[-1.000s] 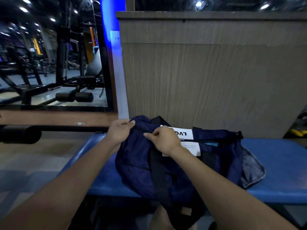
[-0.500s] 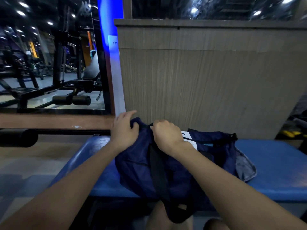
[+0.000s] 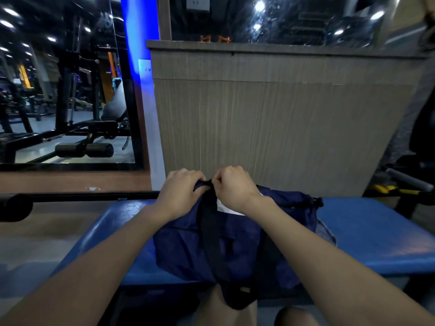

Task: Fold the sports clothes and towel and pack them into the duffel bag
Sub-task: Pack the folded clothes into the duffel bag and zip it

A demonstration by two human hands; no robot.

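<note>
Zipping up the duffel bag (image 3: pixel 235 243) on the blue bench (image 3: pixel 376 231)

Both hands were curled tight at the bag's top left end, left hand (image 3: pixel 181 191) pinching fabric, right hand (image 3: pixel 233 187) pinching what's probably the zipper. I'd hold the fabric taut and pull steadily.

A gym — dim, lit by ceiling spots. A blue padded bench (image 3: pixel 367 234) runs across the foreground; left of it and farther back stand black weight racks (image 3: pixel 70 85) and a machine with foam roller pads (image 3: pixel 84 150). Directly behind it rises a wood-grain partition (image 3: pixel 270 118).
</note>
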